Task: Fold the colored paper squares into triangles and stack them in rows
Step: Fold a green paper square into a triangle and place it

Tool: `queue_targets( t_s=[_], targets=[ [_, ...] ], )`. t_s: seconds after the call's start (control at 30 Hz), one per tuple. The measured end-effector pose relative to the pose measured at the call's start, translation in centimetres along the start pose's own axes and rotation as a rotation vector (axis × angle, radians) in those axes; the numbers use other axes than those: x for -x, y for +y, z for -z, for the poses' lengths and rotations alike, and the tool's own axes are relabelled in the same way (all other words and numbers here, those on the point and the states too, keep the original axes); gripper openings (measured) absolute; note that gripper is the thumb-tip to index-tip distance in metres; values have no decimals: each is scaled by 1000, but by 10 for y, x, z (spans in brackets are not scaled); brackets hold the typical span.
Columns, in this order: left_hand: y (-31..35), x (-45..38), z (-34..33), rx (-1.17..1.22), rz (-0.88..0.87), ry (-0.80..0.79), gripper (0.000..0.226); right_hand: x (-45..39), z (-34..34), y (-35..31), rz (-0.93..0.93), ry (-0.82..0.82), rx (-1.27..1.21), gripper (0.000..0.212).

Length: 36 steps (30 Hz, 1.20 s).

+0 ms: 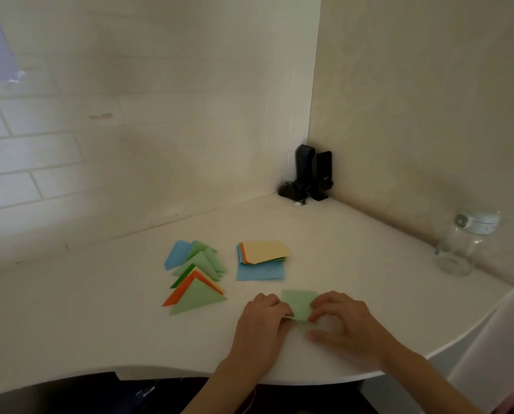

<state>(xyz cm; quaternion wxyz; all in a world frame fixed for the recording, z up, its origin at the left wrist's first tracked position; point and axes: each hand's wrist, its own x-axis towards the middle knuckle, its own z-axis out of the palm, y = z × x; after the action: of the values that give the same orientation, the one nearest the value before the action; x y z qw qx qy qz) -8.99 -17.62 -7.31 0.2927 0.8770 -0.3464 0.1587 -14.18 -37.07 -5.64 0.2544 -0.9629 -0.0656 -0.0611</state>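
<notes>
A light green paper square (299, 303) lies near the front of the white table (100, 318). My left hand (263, 321) pinches its left lower edge. My right hand (342, 321) pinches its right lower edge, with the thumb stretched along the table below the sheet. The near part of the paper is hidden by my fingers. To the left, a row of overlapping folded triangles (197, 276) in blue, green, yellow and orange runs toward me. Behind the sheet sits a pile of unfolded squares (263, 258), yellow on top and blue at the bottom.
Two black speakers (311, 174) with a tangled cable stand in the far wall corner. A clear glass object (459, 249) rests near the right wall. The table's curved front edge (279, 377) runs just below my wrists.
</notes>
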Motion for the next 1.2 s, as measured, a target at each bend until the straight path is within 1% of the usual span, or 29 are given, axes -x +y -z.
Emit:
queue_targets(
  t_s=[0.07, 0.13, 0.2, 0.27, 0.37, 0.47, 0.6, 0.67, 0.73, 0.83, 0.9, 0.97, 1.0, 1.13, 1.2],
  targets=[
    [-1, -2, -2, 5, 61, 11, 21, 2, -9, 1, -39, 47, 0, 13],
    [0, -4, -2, -21, 153, 19, 25, 2, -17, 0, -86, 108, -15, 16],
    [1, -7, 0, -82, 261, -31, 35, -1, -21, -4, -136, 145, -31, 24],
    [3, -10, 2, -132, 343, -92, 40, -4, -22, -10, -188, 152, -8, 36],
    [4, -13, 4, -146, 393, -156, 46, -5, -24, -13, -225, 176, 47, 42],
    [5, -16, 6, -156, 404, -196, 46, -3, -31, -11, -209, 250, 54, 39],
    [4, -20, 9, -146, 430, -214, 35, -2, -36, -11, -188, 337, 46, 30],
    [2, -22, 9, -147, 446, -225, 34, -2, -35, -9, -195, 352, 26, 27],
    [1, -25, 11, -138, 462, -232, 34, -2, -34, -8, -211, 346, 6, 28],
    [-3, -30, 13, -96, 470, -246, 34, -3, -33, -7, -255, 307, 17, 44],
    [-7, -32, 15, -57, 460, -247, 29, -5, -29, -7, -303, 217, 34, 55],
    [-10, -32, 16, -18, 443, -242, 26, -8, -22, -7, -329, 99, 18, 59],
    [-11, -31, 17, 5, 437, -240, 23, -8, -19, -7, -328, 65, -3, 61],
    [-12, -29, 18, 63, 406, -222, 8, -8, -11, -4, -296, 7, -74, 57],
    [-13, -29, 17, 55, 368, -209, 9, -8, -10, -4, -263, 12, -97, 51]
  ],
)
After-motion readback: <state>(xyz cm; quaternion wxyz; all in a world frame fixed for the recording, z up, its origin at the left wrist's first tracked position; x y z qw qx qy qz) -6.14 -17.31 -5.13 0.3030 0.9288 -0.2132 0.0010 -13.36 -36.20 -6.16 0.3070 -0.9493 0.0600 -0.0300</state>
